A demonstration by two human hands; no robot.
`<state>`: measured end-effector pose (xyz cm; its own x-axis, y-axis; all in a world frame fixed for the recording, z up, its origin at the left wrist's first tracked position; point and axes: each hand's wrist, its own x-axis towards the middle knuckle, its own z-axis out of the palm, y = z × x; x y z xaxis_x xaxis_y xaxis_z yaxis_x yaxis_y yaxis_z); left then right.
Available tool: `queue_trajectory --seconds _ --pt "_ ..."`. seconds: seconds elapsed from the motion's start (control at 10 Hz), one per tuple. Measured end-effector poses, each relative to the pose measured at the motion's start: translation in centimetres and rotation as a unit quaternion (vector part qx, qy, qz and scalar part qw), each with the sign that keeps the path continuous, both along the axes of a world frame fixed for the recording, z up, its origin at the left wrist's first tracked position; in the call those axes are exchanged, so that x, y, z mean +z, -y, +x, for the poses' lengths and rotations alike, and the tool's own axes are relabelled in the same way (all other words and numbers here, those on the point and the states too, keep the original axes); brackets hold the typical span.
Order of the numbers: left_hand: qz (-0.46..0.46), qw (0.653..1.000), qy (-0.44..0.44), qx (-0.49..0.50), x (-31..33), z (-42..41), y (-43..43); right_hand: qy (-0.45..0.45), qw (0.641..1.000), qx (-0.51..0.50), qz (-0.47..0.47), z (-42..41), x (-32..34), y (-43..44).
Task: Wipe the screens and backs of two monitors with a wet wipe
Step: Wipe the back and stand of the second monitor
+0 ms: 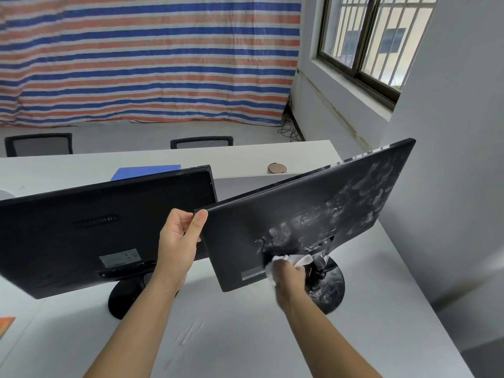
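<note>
Two black monitors stand on a white desk (245,336) with their backs toward me. The left monitor (81,227) is level on its round base. The right monitor (313,214) is tilted, and its back shows wet streaks and smears. My left hand (180,241) grips the right monitor's left edge, thumb on the back. My right hand (289,276) holds a white wet wipe (293,260) and presses it against the lower back of the right monitor, just above the stand neck. The right monitor's round base (331,290) is smeared too.
A blue folder (147,171) lies behind the left monitor and a round brown disc (277,168) sits on the far desk. Two black mesh chairs (201,142) stand beyond. A grey wall is close on the right. An orange object (5,324) sits at the left edge.
</note>
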<state>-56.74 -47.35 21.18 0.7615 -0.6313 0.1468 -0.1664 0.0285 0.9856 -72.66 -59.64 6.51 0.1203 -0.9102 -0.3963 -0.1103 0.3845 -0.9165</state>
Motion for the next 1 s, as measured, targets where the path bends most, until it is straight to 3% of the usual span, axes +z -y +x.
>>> queue_trajectory --seconds 0.1,0.2,0.3,0.4,0.5,0.6,0.7,0.8,0.9,1.0 --pt "-0.005 1.0 -0.002 0.008 -0.2 0.0 0.2 0.068 0.981 0.141 0.112 2.7 2.5 -4.4" --pt "-0.009 1.0 0.002 0.016 -0.1 -0.1 0.2 0.108 0.966 0.232 0.025 4.0 4.9 -8.3" --pt "-0.009 1.0 0.006 0.018 0.0 -0.2 0.1 0.064 0.971 0.176 -0.148 4.9 6.8 -8.4" --pt "-0.004 1.0 0.005 0.016 0.0 -0.1 0.3 0.032 0.937 0.125 -0.324 4.7 8.9 -7.0" --pt "-0.005 1.0 -0.007 0.008 -0.1 0.0 0.4 -0.008 0.93 0.068 -0.361 4.3 9.1 -5.3" --pt "0.0 1.0 -0.01 0.01 -0.1 0.2 0.3 0.001 0.964 -0.019 -0.265 4.0 6.4 -4.0" --pt "0.004 1.0 -0.016 0.014 0.2 0.1 0.3 0.037 0.996 -0.082 0.004 3.6 3.7 -2.9" --pt "0.001 1.0 -0.015 0.012 0.4 -0.4 0.3 0.084 0.981 -0.095 0.148 3.2 2.5 -2.2" --pt "0.002 1.0 -0.002 0.018 0.5 -0.6 0.2 0.045 0.996 -0.072 -0.002 4.1 5.6 -3.2" --pt "0.001 1.0 0.003 0.027 0.4 -0.6 0.3 0.069 0.973 -0.097 -0.198 6.1 10.5 -4.6"
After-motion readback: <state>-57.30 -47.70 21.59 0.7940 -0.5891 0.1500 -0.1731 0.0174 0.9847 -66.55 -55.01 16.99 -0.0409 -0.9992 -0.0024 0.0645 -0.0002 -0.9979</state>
